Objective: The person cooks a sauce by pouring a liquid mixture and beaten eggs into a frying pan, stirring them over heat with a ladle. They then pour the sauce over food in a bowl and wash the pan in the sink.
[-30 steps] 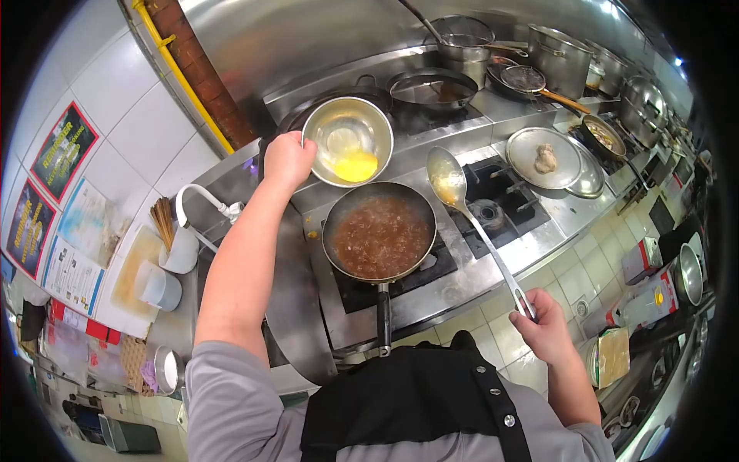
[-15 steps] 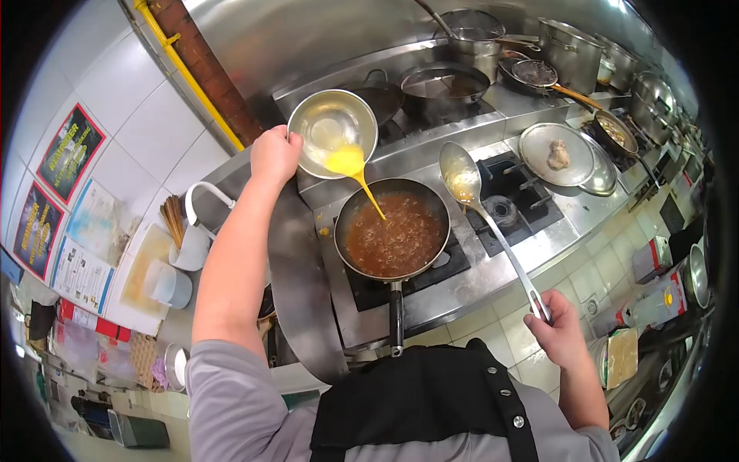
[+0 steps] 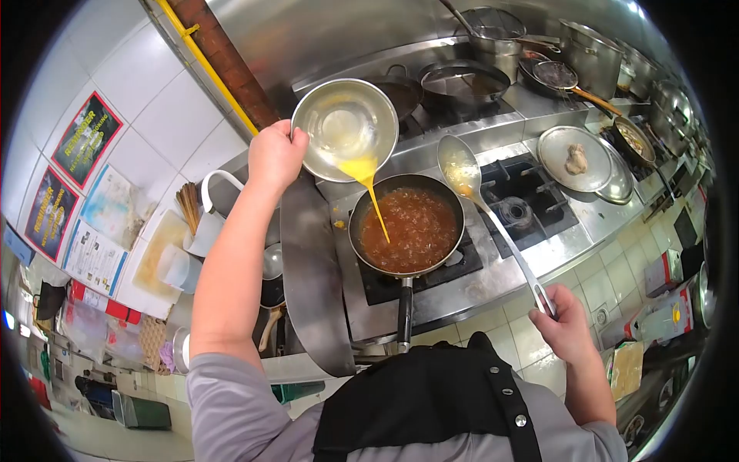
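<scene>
Clock from the pan (image 3: pixel 412 182). Tub (image 3: pixel 178 269) and white jug (image 3: pixel 206 235) with sticks (image 3: pixel 187 204) at 9 o'clock. Left hand (image 3: pixel 278 158) at 10, pinching the metal bowl (image 3: pixel 339 125) by its left rim; fingers behind look wrapped under, though they're mostly hidden. Bowl at 11, tipped toward the pan. Change: a second ago the yellow liquid (image 3: pixel 359 168) only pooled in the bowl; now a thin stream runs into the pan. So pouring is under way but unfinished, some liquid still at the lip. Brown sauce (image 3: pixel 423 231) bubbling, stream landing left of its middle. Pan handle points to 6, no hand on it. Spoon (image 3: pixel 500 231): head between 1 and 2, raised out of the sauce, yellowish bits in it, so no stirring now. Burner grate (image 3: pixel 517 214) at 3. Right hand (image 3: pixel 566 323) at 4, curled round the spoon's handle end. Lid (image 3: pixel 554 158) at 2, pale lump (image 3: pixel 576 159) on top.
</scene>
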The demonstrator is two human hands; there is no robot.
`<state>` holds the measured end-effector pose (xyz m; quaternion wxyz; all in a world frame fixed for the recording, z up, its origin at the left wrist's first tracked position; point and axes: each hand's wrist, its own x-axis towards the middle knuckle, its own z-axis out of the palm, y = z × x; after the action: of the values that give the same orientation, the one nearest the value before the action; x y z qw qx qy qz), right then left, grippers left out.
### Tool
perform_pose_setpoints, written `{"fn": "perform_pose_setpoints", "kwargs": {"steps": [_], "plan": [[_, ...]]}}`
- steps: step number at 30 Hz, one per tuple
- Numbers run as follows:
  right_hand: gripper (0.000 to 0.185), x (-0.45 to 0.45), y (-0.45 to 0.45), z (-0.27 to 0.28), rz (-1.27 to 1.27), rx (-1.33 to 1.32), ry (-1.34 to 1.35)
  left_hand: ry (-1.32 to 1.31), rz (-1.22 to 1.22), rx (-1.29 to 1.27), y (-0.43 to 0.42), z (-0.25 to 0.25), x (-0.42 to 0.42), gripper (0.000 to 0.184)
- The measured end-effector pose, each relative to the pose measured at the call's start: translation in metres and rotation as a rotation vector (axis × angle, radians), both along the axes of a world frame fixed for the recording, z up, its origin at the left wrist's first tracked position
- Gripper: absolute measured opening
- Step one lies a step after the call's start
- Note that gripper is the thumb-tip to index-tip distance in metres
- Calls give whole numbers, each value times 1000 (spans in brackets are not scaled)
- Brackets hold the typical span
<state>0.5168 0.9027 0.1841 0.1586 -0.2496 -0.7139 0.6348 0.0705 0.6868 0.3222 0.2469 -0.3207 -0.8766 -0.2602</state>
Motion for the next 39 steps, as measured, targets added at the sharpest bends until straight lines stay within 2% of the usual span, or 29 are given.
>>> {"fn": "perform_pose_setpoints", "kwargs": {"steps": [14, 27, 31, 33, 34, 37, 39], "plan": [[18, 35, -4, 11, -74, -14, -68, 144, -26, 40, 96, 9, -9, 27], [19, 19, 6, 1, 25, -12, -9, 277, 95, -46, 15, 33, 11, 23], [18, 9, 5, -2, 82, -3, 10, 393, 26, 51, 1, 45, 22, 18], [18, 5, 2, -3, 96, -1, 17, 476, -13, 90, -4, 55, 31, 19], [18, 3, -1, -4, 92, -6, 17, 506, 20, 44, -8, 59, 29, 28], [18, 3, -7, -5, 99, -19, 6, 555, 114, -26, -9, 71, 39, 27], [17, 2, -12, -3, 100, -41, 11, 538, -28, 90, -2, 66, 61, 22]]}}
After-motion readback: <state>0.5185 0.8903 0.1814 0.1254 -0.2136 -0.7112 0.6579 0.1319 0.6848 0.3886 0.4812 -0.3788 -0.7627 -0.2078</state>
